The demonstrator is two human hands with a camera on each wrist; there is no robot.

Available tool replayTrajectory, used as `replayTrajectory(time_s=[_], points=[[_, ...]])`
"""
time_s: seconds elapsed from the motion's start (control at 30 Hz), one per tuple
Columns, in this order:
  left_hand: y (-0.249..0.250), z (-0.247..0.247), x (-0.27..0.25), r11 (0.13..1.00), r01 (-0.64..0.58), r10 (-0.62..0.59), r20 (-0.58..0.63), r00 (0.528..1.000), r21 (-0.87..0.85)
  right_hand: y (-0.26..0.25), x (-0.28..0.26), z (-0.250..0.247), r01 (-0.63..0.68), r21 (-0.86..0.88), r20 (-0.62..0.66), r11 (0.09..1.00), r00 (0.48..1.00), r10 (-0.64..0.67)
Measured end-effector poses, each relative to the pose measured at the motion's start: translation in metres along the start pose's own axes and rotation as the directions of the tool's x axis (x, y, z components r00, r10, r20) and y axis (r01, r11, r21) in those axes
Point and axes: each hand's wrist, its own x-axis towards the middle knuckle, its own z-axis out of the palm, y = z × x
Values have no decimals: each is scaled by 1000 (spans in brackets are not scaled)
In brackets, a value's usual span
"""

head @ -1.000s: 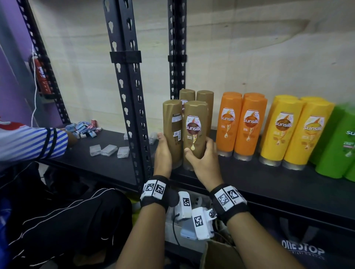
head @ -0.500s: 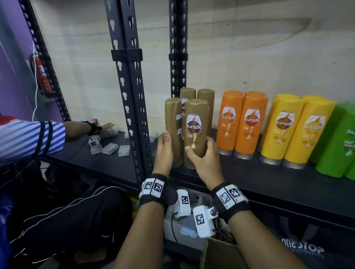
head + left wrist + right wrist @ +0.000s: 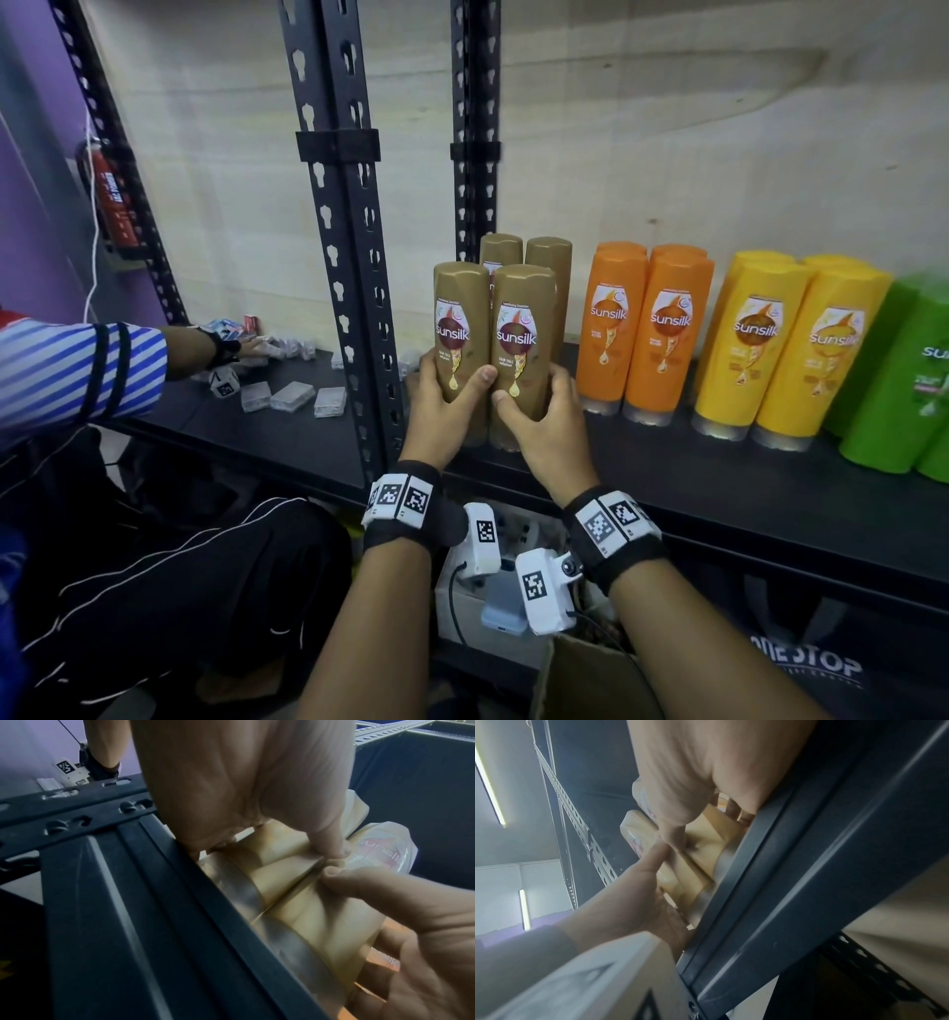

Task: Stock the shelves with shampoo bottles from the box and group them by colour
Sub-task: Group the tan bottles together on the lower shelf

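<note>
Two brown Sunsilk bottles stand upright at the front of the black shelf [image 3: 719, 478]. My left hand [image 3: 441, 406] grips the left brown bottle [image 3: 459, 329], label facing me. My right hand [image 3: 544, 411] grips the right brown bottle [image 3: 521, 334] beside it. My thumbs nearly meet between the two. Two more brown bottles [image 3: 547, 257] stand behind them. Orange bottles [image 3: 642, 329], yellow bottles [image 3: 770, 349] and green bottles [image 3: 904, 380] follow in groups to the right. In the left wrist view my left hand [image 3: 321, 845] wraps the brown bottles [image 3: 295, 892].
A black slotted upright [image 3: 349, 257] rises just left of my left hand. Another person's arm in a striped sleeve [image 3: 77, 370] reaches over small clear boxes [image 3: 292, 395] on the shelf to the left. A cardboard box [image 3: 580, 678] sits below my wrists.
The left brown bottle has turned so its label faces front. Both hands shifted slightly on the bottles. The other person's arm reached further right along the left shelf.
</note>
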Motion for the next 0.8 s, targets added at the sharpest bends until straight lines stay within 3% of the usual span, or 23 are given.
replayTrajectory(time_s=[0.47, 0.8], points=[[10, -12, -3, 996, -65, 64, 16, 998, 55, -13, -4, -3, 48, -5, 13, 999, 999, -48], [43, -22, 3, 951, -73, 55, 68, 996, 300, -67, 15, -20, 286, -244, -39, 927, 952, -304]])
